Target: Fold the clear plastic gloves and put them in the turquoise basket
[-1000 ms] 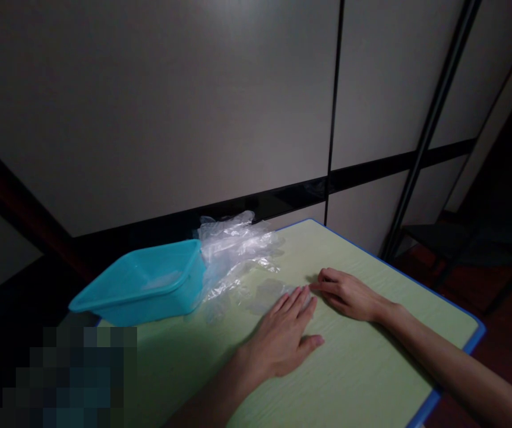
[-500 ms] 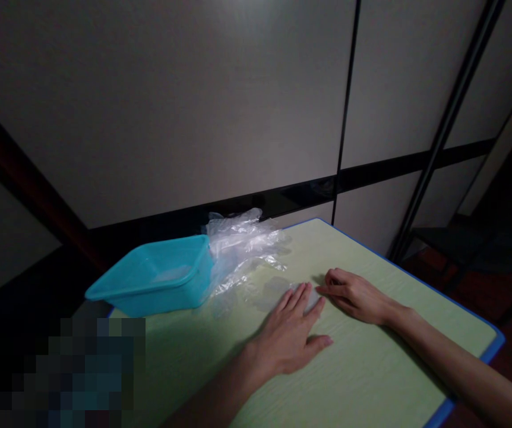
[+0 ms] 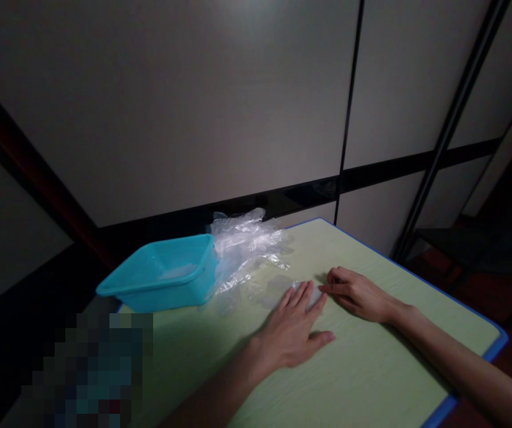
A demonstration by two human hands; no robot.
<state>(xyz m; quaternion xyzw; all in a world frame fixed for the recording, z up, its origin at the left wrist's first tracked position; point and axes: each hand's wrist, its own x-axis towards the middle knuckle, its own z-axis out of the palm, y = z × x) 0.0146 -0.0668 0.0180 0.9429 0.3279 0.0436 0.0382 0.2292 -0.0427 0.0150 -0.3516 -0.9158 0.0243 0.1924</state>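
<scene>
My left hand lies flat, palm down, with its fingers a little apart on a thin, whitish see-through plastic glove. Most of that glove is hidden beneath the fingers. My right hand is bent at the table just to the right, its index fingertip at the glove's edge and the other fingers curled in. Its thumb tip is hard to make out. Beyond my left hand, a crinkled heap of clear plastic gloves spreads over the table, with fainter film reaching toward my fingertips.
A turquoise plastic basin with something whitish inside stands at the table's left edge, beside the heap. The pale green table has a blue rim. Cabinet panels rise behind it. A dark chair stands at the right.
Both hands keep nearly the same pose on the plastic. The whole view has shifted slightly, so the basin and heap appear a little farther right.
</scene>
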